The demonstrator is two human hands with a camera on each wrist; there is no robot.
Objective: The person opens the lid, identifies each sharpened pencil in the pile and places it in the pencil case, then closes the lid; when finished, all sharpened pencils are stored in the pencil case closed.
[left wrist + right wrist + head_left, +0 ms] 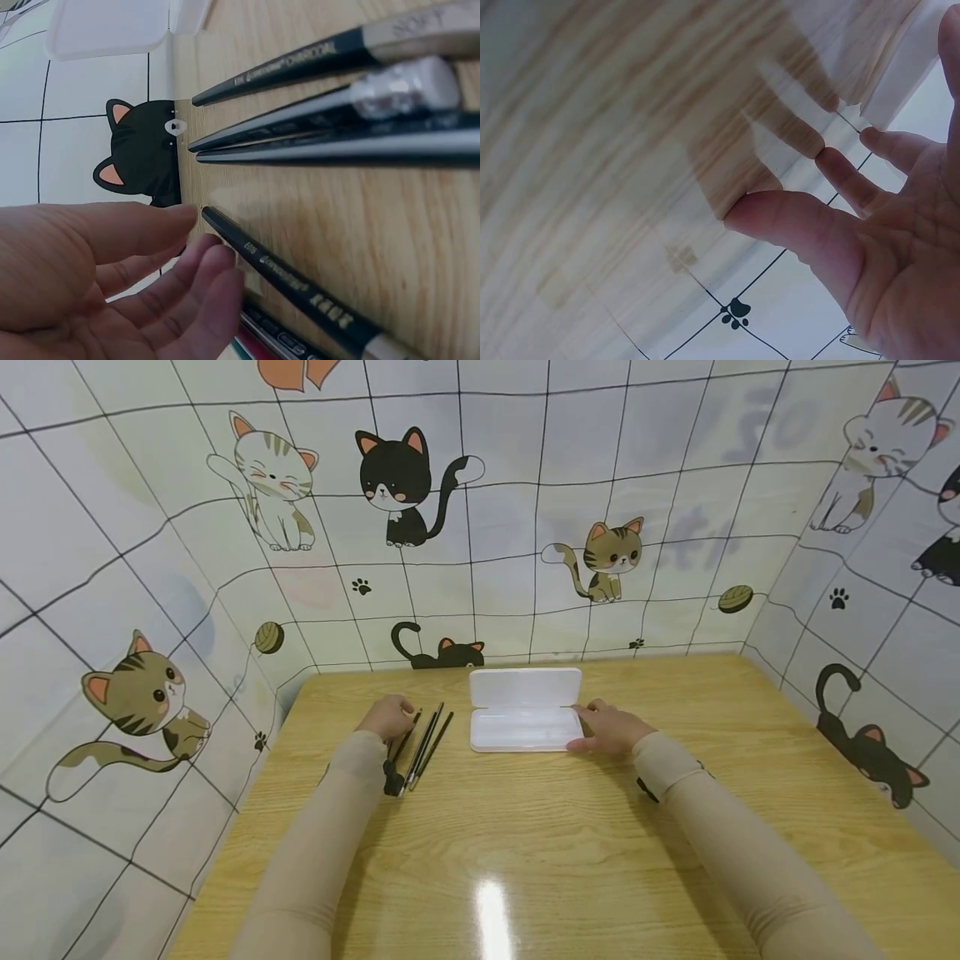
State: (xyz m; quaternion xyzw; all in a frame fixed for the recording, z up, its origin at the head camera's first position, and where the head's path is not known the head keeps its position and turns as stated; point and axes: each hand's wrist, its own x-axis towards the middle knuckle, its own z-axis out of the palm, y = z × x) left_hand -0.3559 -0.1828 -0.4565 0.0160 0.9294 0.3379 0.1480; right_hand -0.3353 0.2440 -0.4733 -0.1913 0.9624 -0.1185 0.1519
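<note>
My left hand (387, 718) is at the far end of a group of dark pencils, at the left of the table. In the left wrist view its thumb and fingers are slightly bent close to the end of one dark pencil (281, 281), with a gap between them. A charcoal pencil (315, 56) marked SOFT lies farther over, beside a pencil with a clear, pale-ended cap (409, 88). An open white pencil case (525, 729) stands with its lid (525, 687) raised. At its right edge rests my right hand (611, 729), its fingers spread, fingertips touching the tabletop.
Below the left hand, a few more pencils (274, 334) show partly hidden, with red and teal among them. The wooden table (570, 860) meets a cloth wall (502, 527) printed with cats at the back and sides.
</note>
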